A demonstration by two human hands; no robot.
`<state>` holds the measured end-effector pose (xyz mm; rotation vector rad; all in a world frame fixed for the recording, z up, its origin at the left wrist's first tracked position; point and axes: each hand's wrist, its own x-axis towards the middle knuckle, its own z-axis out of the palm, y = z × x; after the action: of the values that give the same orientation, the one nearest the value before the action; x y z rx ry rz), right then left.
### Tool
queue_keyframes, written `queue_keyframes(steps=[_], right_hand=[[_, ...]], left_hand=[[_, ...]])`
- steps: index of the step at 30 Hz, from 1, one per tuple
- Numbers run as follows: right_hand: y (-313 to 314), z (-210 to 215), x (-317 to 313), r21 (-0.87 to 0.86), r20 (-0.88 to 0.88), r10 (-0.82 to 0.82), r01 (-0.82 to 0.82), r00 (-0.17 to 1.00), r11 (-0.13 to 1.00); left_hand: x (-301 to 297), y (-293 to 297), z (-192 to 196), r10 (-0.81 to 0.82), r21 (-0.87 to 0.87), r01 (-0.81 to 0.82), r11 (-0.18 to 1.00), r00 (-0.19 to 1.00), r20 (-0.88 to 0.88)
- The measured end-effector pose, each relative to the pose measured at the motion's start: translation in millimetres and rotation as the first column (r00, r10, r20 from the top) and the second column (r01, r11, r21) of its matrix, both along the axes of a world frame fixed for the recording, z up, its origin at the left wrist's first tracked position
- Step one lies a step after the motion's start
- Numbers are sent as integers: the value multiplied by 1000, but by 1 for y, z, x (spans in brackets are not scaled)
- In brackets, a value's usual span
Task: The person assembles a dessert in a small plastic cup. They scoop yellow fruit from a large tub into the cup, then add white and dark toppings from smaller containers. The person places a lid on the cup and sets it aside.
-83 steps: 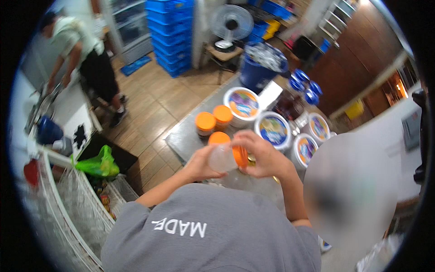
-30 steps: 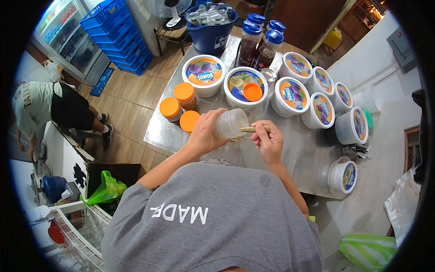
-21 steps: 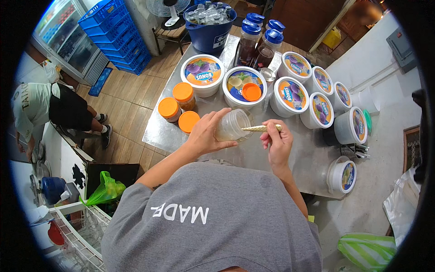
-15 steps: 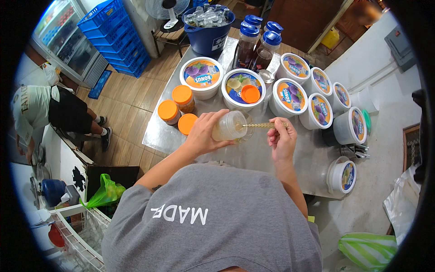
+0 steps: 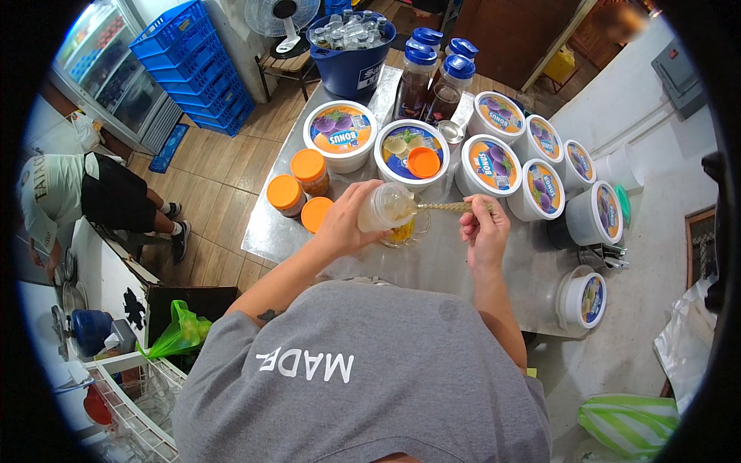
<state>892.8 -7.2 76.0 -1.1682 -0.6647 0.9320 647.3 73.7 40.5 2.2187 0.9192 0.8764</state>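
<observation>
Three orange-lidded jars stand just left of the left hand, on the steel table. That hand wraps its fingers around a clear plastic jar, tipped on its side with the mouth toward the right. Below the jar's mouth sits a small glass. A long spoon reaches into the jar's mouth, its far end pinched in the fingertips of the right hand. White tubs crowd the table beyond and right of that hand.
</observation>
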Motion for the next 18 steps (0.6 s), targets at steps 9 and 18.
queue_keyframes(steps=[9,18], right_hand=[[-1,7,12,45,-57,-48,51,997,998],[-15,-37,12,-43,172,-127,136,977,990]], left_hand=[[-5,17,-1,100,101,-95,990,994,-41],[-3,54,-14,237,-195,-241,951,971,-43]])
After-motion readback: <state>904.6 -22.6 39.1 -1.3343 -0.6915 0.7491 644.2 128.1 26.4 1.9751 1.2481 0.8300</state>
